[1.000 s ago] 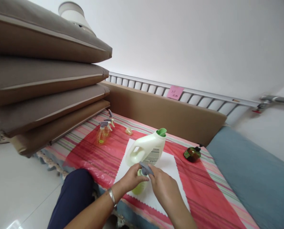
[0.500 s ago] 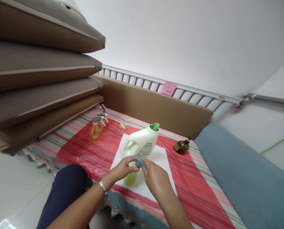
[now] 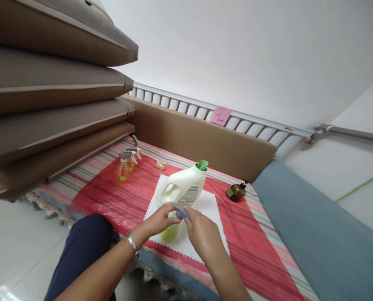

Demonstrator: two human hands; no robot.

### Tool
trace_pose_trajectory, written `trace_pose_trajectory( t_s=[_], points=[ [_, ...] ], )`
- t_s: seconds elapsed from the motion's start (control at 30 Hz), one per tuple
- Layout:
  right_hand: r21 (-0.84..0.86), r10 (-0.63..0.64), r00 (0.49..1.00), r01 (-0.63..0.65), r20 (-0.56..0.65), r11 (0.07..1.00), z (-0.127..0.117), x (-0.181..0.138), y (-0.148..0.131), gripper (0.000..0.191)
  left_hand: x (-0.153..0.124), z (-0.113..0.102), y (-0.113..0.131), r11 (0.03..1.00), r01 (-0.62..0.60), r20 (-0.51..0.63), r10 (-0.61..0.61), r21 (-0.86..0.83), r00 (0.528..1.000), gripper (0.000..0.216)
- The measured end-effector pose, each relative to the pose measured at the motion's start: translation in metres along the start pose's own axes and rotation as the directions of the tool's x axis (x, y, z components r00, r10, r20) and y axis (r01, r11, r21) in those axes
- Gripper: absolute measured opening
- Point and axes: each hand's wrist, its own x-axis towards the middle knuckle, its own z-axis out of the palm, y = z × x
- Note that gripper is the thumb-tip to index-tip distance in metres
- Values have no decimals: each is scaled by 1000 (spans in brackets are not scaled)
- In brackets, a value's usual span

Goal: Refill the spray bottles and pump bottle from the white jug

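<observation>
On the spray head [image 3: 181, 211], both grips [image 3: 159, 220] [image 3: 204, 235] pinch closed.

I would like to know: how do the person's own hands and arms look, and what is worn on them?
Both arms are bare; no gloves or sleeves show. The left hand has a shiny, silver-coloured bracelet at its wrist. The right hand shows none.

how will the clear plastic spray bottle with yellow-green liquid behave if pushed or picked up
The clear plastic spray bottle is probably somewhat heavy for its size and apt to slosh, as yellow-green liquid shows inside. Its rounded body might roll if knocked over.
</observation>
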Motion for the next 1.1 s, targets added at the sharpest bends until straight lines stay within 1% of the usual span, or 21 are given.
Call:
trace_pose_trajectory(
  t_s=[0.07, 0.1, 0.17, 0.2, 0.23, 0.3, 0.37, 0.4, 0.47, 0.5, 0.57, 0.67, 0.77, 0.9, 0.97, 1.1],
  points=[
    [14, -2, 1000, 2, -3, 1000, -1, -1, -1, 37, -2, 6, 0, 999, 28, -99, -24, 40, 995, 47],
    [15, -1, 1000, 1, -2, 1000, -1, -1, -1, 37, -2, 8, 0, 997, 57, -162, -48, 52, 986, 49],
    [4, 1, 1000, -1, 0, 1000, -1, 0, -2, 36, -2, 12, -2, 993, 112, -240, -98, 48, 966, 41],
    [-5, 3, 1000, -3, 0, 1000, -1, 0, -1, 35, -2, 11, -3, 992, 127, -245, -116, 29, 963, 35],
    [-12, 4, 1000, -4, 1, 1000, 0, 0, -1, 35, -2, 10, -4, 991, 130, -223, -127, 2, 967, 31],
    [-20, 11, 1000, -11, 1, 1000, 0, 2, 1, 34, -1, 5, -5, 992, 114, -139, -120, -55, 983, 26],
    [-19, 13, 1000, -13, -1, 1000, 1, 2, 2, 34, -1, 2, -5, 993, 91, -98, -97, -72, 990, 29],
    [-16, 11, 1000, -11, -1, 1000, 2, 3, 2, 34, -1, 3, -5, 994, 86, -102, -92, -64, 990, 33],
    [-13, 3, 1000, -3, 3, 1000, 3, 3, 2, 35, -2, 7, -3, 994, 98, -159, -103, -39, 982, 40],
    [-13, 0, 1000, 0, 10, 1000, 4, 4, 2, 36, -2, 10, -2, 994, 108, -191, -112, -33, 975, 39],
    [-18, 3, 1000, -3, 20, 1000, 5, 4, 2, 38, 0, 15, 1, 993, 107, -227, -114, -41, 967, 31],
    [-25, 17, 999, -16, 39, 1000, 5, 5, 3, 39, 2, 16, 3, 995, 71, -187, -84, -72, 979, 25],
    [-29, 15, 999, -13, 48, 999, 6, 5, 4, 39, 3, 11, 4, 994, 69, -136, -80, -81, 987, 26],
    [-30, -4, 1000, 5, 28, 1000, 9, 5, 6, 40, 2, 6, -1, 995, 54, -98, -62, -84, 993, 29],
    [-21, -15, 1000, 15, 10, 1000, 11, 5, 6, 40, 0, 7, -4, 997, 53, -102, -59, -64, 993, 29],
    [36, -37, 999, 38, -30, 999, 17, 5, 7, 38, -6, 12, -8, 998, 53, -161, -47, 32, 986, 31]
  ],
)
